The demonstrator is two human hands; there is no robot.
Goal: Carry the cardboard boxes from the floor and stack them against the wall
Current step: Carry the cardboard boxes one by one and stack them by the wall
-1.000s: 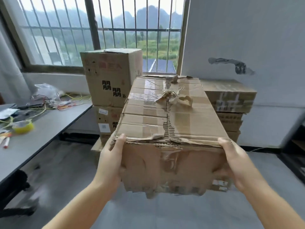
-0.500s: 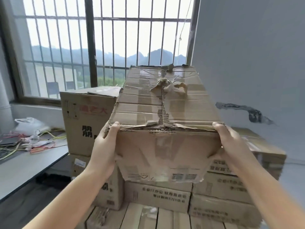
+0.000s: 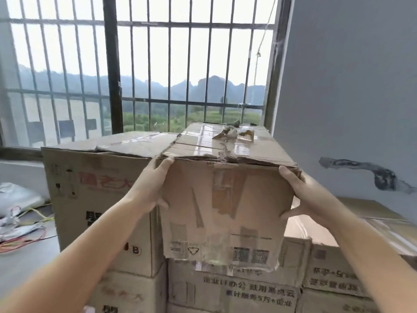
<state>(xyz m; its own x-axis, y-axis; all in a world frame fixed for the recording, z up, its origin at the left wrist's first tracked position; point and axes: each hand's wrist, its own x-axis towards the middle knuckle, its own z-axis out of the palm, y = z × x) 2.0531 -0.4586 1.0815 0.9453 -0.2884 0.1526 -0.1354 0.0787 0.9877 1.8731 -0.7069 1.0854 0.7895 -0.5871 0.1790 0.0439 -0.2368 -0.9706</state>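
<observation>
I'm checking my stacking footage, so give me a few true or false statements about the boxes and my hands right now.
1. Both hands grip the torn taped box, the left hand and right hand on opposite sides. True.
2. The box with red lettering stands on the held box's right. False: it stands on its left.
3. The barred window is behind the boxes. True.
4. The held box's top is clean and intact. False: its tape is torn and crumpled.

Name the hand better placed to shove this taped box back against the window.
Right hand, probably: it grips the taped box's open side, while the left hand is wedged against the neighbouring box.
</observation>
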